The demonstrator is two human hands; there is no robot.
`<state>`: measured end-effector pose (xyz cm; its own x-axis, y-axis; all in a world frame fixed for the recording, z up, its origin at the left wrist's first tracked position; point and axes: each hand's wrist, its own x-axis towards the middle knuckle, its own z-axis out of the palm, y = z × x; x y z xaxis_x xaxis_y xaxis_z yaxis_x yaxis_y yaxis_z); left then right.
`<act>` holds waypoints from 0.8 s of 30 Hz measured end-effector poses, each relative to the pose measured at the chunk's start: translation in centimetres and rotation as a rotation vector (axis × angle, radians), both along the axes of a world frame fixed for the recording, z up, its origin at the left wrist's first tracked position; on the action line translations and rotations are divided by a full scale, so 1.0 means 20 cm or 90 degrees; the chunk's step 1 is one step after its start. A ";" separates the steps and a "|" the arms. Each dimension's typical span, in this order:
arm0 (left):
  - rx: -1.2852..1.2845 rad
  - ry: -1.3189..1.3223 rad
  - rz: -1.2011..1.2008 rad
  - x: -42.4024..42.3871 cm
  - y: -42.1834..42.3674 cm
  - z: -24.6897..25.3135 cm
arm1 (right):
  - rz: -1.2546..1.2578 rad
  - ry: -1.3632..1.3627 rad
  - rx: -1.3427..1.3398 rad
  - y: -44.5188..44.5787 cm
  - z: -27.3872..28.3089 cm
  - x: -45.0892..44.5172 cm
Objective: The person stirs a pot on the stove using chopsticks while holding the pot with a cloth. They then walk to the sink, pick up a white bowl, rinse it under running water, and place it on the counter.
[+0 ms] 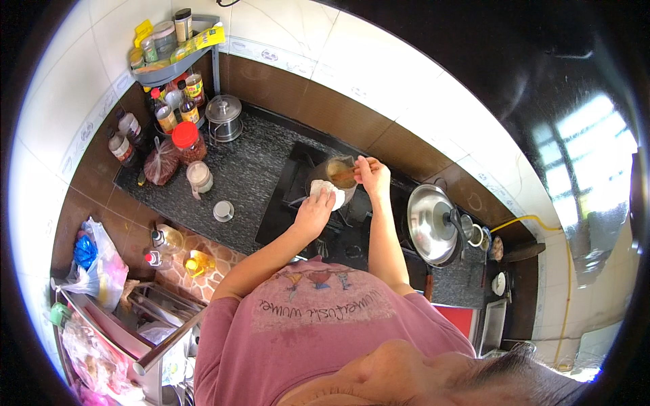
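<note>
A deep pot point(316, 171) stands on the black gas stove point(277, 213), with tan-brown contents point(341, 171) inside. My left hand point(316, 210) presses a folded white cloth point(325, 192) against the pot's near rim and side. Over the far right rim, my right hand point(373, 176) grips a wooden stirring utensil point(345, 175). Its lower end reaches into the pot; whether it is a spoon or chopsticks I cannot tell. The cloth and both hands cover parts of the rim.
Right of the pot sits a wok with a steel lid point(430, 223). Leftward on the granite counter point(249, 167) are a lidded steel canister point(223, 119), a red-capped jar point(189, 142), a glass jar point(199, 177) and a small round lid point(223, 210). Sauce bottles point(165, 116) fill the corner.
</note>
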<state>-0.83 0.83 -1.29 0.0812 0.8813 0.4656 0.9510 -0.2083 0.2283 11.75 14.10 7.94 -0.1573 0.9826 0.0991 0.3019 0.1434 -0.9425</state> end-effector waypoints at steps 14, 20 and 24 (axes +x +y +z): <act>0.005 0.079 -0.010 0.05 0.03 0.05 | -0.006 -0.029 0.109 0.05 -0.02 0.05; 0.020 0.099 0.011 0.05 0.03 0.03 | -0.028 -0.201 0.085 0.10 -0.05 0.12; 0.034 0.102 0.012 0.06 0.02 0.02 | 0.010 0.020 0.069 0.04 -0.02 0.02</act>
